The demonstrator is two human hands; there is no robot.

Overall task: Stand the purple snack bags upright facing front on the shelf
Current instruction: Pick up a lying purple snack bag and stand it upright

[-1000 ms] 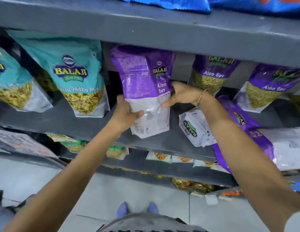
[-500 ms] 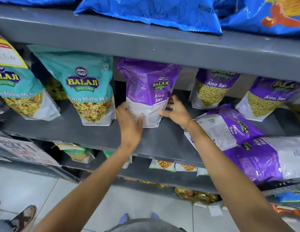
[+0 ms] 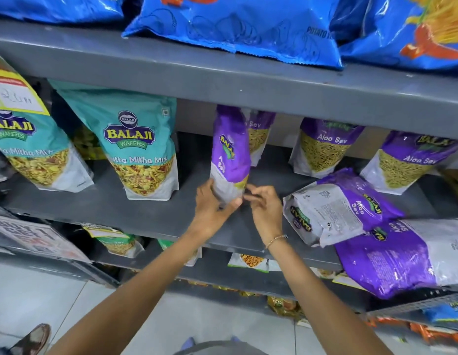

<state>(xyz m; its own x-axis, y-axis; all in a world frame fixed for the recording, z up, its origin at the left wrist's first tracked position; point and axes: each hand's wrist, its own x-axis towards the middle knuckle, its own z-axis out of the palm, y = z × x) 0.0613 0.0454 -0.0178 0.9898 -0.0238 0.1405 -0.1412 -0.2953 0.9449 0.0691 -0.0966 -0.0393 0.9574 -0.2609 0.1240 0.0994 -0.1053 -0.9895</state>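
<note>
fingers: left hand (image 3: 214, 204) wraps the bottom of the purple bag (image 3: 230, 155); right hand (image 3: 263, 206) pinches at its lower right corner, fingertips curled closed on it.
purple bag: on the grey shelf (image 3: 151, 213), centre of view, at 3 o'clock of the teal bag (image 3: 140, 149).
long axis: upright, running 6 to 12 o'clock, top slightly tilted.
facing: turned edge-on, side gusset toward the camera, front panel pointing to about 3 o'clock.
lying bags (image 3: 350, 211): flat, at 4 o'clock of the hands.

Retail shop aisle: grey metal shelving (image 3: 222, 80) carried ranked branded snack packets (image 3: 140, 149), a handwritten price tag (image 3: 15, 96) at left, above a tiled floor (image 3: 222, 319).
</note>
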